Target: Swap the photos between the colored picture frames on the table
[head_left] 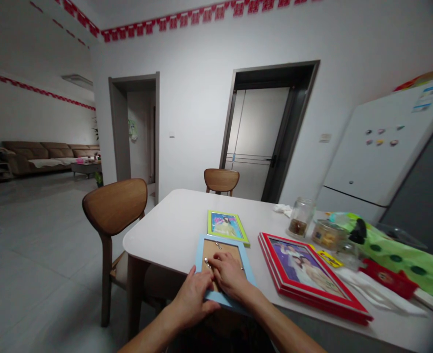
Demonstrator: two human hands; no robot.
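A light-blue picture frame (pixel 199 255) lies face down at the table's near edge, its brown backing board (pixel 234 251) showing. Small metal clips (pixel 217 245) sit on the board. My left hand (pixel 194 299) is closed on the frame's near left corner, thumb along the lower edge. On the board rests my right hand (pixel 229 272), fingers bent and pressed together beside a small metal fitting (pixel 206 263); their tips are partly hidden. Just beyond lies a green picture frame (pixel 209 224), face up. Stacked red picture frames (pixel 275 269) lie to the right, a photo showing in the top one.
On the white table (pixel 157 230) at right are a glass jar (pixel 301 215), a low container (pixel 327 234), white tissues (pixel 378 291), a red object (pixel 389 278) and a green bag (pixel 415 264). Wooden chairs (pixel 115 206) stand left and behind. A fridge (pixel 378 147) stands right.
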